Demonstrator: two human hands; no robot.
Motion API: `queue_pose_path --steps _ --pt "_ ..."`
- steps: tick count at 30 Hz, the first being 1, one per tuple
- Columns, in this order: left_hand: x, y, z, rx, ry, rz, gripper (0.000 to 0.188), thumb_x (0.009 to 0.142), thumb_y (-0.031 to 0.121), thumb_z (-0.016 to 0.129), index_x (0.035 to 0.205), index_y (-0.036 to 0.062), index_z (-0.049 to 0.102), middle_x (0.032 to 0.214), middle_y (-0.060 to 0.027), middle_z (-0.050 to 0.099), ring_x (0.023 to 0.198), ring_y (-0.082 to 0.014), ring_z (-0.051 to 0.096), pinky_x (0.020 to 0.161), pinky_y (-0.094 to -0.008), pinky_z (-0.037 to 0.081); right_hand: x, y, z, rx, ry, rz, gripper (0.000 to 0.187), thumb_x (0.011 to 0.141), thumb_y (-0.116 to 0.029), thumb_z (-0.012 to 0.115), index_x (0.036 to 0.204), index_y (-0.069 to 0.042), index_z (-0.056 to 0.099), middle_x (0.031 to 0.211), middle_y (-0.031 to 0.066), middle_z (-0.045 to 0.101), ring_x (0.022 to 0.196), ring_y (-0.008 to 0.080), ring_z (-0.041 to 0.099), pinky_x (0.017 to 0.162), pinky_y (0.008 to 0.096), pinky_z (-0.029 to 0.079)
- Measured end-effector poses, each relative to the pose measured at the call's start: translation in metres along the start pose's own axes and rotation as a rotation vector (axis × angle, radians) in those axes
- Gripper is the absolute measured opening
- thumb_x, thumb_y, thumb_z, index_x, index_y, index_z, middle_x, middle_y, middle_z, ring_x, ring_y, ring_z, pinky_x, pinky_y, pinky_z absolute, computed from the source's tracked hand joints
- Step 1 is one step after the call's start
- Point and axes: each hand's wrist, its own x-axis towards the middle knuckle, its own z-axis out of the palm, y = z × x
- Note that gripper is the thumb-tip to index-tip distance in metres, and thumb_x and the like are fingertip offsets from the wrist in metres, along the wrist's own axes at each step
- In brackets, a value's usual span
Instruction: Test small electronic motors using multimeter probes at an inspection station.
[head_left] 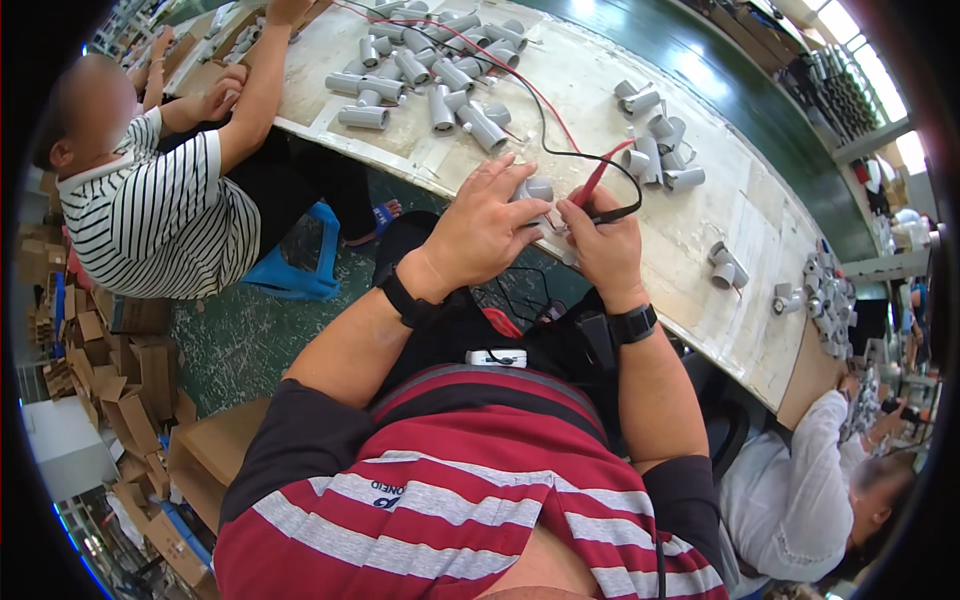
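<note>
At the near edge of the bench (755,215), a grey cylindrical fitting (538,188) lies under the fingertips of the left hand (482,222), which grips it, just left of the right hand (603,240). The right hand pinches a red test probe (592,183), with a black probe (618,212) beside it. Both forearms angle inward, wrists close, fingers curled. Beyond, T-shaped grey fittings (411,66) lie clustered, red and black leads crossing over them.

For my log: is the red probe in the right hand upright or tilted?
Tilted: from the right hand, the red probe slants up toward the picture's right.
</note>
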Motion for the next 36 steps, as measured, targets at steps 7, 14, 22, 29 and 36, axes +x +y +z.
queue_pose_path --steps 7,14,22,29,36 --pt "0.01 -0.006 0.004 0.031 -0.028 -0.004 0.024 0.09 0.028 0.079 0.11 0.015 0.078 0.147 -0.0207 0.058 0.146 -0.0482 0.043 0.123 -0.0576 0.031 0.002 0.004 0.001 -0.068 0.02 -0.073 0.012 0.098 -0.015 0.075 0.099 -0.004 0.071 0.077 -0.0018 0.067 0.063 0.0057 0.059 0.056 0.0239 0.046" --pt "0.026 -0.047 0.0 0.202 -0.04 -0.163 0.015 0.094 0.026 0.075 0.107 0.02 0.078 0.151 -0.0191 0.056 0.15 -0.0499 0.038 0.12 -0.0681 0.025 0.021 -0.026 -0.023 0.14 0.169 0.036 0.014 0.098 -0.015 0.075 0.1 -0.002 0.071 0.079 0.0024 0.071 0.066 0.0087 0.064 0.055 0.0246 0.052" --pt "0.066 -0.108 -0.001 0.238 -0.012 -0.144 0.019 0.093 0.026 0.073 0.11 0.0196 0.078 0.153 -0.019 0.054 0.146 -0.0504 0.043 0.114 -0.0661 0.034 0.066 -0.066 -0.1 0.055 0.238 -0.078 0.018 0.097 -0.017 0.077 0.103 0.0 0.073 0.081 0.0045 0.072 0.068 0.0091 0.065 0.057 0.0237 0.053" --pt "0.121 0.009 0.081 0.016 0.127 0.126 0.036 0.086 0.012 0.069 0.121 0.0154 0.076 0.139 -0.0198 0.059 0.123 -0.04 0.061 0.109 -0.0497 0.047 0.076 -0.082 -0.117 -0.109 0.235 -0.169 0.02 0.097 -0.02 0.077 0.104 -0.001 0.075 0.081 0.0039 0.073 0.068 0.0085 0.065 0.059 0.023 0.053" --pt "0.153 0.015 0.107 -0.133 -0.162 -0.051 0.048 0.08 0.005 0.079 0.127 0.0133 0.073 0.129 -0.0169 0.058 0.122 -0.0348 0.062 0.107 -0.0442 0.051 0.067 -0.081 -0.119 -0.324 0.241 -0.279 0.018 0.098 -0.02 0.077 0.104 -0.003 0.075 0.081 0.0026 0.073 0.07 0.0081 0.066 0.059 0.0226 0.052"
